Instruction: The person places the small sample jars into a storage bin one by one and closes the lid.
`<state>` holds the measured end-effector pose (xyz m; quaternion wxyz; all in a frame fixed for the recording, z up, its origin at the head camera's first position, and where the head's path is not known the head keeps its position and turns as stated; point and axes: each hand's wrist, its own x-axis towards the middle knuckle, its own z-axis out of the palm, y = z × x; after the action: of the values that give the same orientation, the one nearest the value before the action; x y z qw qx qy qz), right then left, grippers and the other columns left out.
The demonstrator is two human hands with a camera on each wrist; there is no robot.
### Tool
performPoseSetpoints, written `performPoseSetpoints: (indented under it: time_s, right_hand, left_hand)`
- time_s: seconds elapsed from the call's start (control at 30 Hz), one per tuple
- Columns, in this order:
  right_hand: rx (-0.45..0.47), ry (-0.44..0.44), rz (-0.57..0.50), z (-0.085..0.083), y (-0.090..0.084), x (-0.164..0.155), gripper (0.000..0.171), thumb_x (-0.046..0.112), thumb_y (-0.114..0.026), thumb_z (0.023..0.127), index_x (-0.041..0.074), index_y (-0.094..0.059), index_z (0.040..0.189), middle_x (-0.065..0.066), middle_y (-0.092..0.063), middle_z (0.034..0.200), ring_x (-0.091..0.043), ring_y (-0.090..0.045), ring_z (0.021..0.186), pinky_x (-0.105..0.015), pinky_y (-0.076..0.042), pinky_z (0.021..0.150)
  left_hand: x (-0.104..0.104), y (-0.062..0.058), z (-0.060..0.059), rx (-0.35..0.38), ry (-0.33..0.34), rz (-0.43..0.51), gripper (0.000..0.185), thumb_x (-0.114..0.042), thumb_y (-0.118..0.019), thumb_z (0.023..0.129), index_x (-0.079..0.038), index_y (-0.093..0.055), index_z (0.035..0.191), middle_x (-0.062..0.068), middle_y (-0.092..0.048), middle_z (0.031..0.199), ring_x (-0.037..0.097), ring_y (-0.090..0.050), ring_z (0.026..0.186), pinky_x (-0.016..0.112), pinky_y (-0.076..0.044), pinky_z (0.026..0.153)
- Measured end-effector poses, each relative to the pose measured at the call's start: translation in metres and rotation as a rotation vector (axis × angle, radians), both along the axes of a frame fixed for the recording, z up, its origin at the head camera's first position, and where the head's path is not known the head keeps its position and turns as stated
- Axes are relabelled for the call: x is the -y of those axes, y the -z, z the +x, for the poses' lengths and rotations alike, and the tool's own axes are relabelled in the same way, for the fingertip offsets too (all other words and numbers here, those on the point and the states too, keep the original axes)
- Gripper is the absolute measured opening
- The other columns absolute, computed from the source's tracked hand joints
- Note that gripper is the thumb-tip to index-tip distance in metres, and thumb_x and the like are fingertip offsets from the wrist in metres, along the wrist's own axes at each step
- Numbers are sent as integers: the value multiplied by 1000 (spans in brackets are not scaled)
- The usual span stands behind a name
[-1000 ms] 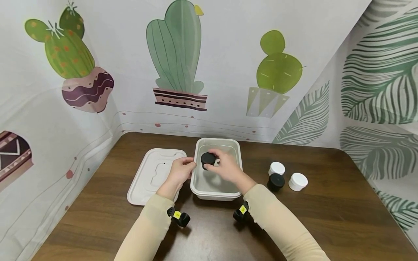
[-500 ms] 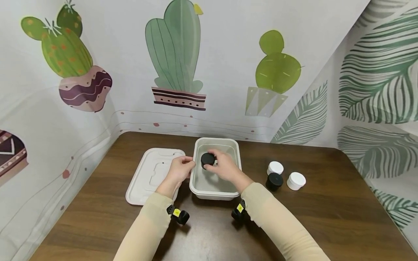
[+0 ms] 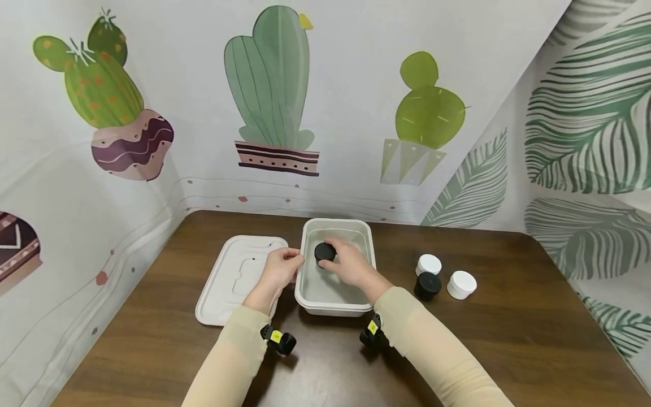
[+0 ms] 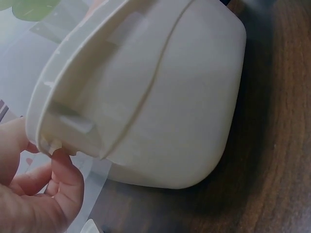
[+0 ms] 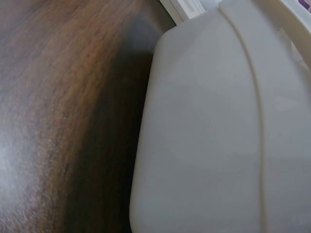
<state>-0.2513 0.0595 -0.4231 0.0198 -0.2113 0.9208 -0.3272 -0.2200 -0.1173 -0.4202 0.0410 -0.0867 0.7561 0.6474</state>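
At the centre of the head view, the right hand (image 3: 350, 265) reaches into the tub (image 3: 305, 294), its fingers curled around a black jar (image 3: 324, 252) held low inside near the far left corner. The left hand (image 3: 278, 270) pinches the tub's left rim, thumb and fingers closed on the edge; the left wrist view shows a fingertip (image 4: 62, 165) pressed under that rim at lower left. The lid (image 3: 229, 282) lies flat just left of the tub, partly under the left hand. Right of centre, on the table (image 3: 508, 339), stand two white jars (image 3: 429, 264) (image 3: 462, 284) and a second black jar (image 3: 427, 285), close together.
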Motion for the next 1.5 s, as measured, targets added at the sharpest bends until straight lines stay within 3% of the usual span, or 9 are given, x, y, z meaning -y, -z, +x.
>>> performPoseSetpoints:
  time_s: [0.1,0.17,0.33,0.4,0.7,1.5]
  right_hand:
    - [10,-1,10,1,1,0,61,29,-66,88,2,-44,138,-17,-50,137,-31,-47,127,-43,-39,105]
    - [12,-1,10,2,2,0,61,29,-66,88,2,-44,138,-17,-50,138,-32,-47,127,-42,-39,105]
    - [25,-1,26,1,3,0,62,29,-65,89,2,-42,139,-16,-48,140,-30,-45,129,-41,-38,107]
    - [25,-5,34,1,2,0,61,29,-65,89,1,-42,139,-16,-48,140,-30,-45,130,-41,-38,107]
    - [22,-10,54,0,-2,1,59,27,-64,90,-1,-42,138,-19,-47,140,-33,-45,129,-43,-38,107]
    - [53,-18,125,1,2,2,59,25,-62,92,2,-39,141,-17,-46,142,-30,-43,132,-41,-35,109]
  left_hand:
    - [0,1,1,4,1,7,34,-7,-55,84,9,-59,114,21,-64,97,15,-62,70,27,-55,57]
    - [0,-6,5,9,6,3,35,-6,-54,84,11,-59,114,19,-64,95,16,-62,71,27,-55,58]
    - [0,-2,4,7,1,-16,35,-7,-54,84,10,-60,114,22,-64,99,19,-64,75,28,-56,59]
    - [1,5,0,3,-6,-11,35,-8,-55,84,8,-60,114,24,-64,102,19,-64,75,27,-55,59]
    - [1,3,-1,-8,-12,14,34,-7,-56,84,9,-60,114,19,-64,96,18,-64,74,29,-56,59]
    - [1,1,0,-8,-1,-8,31,-7,-56,85,9,-61,112,22,-65,98,17,-63,72,29,-56,59]
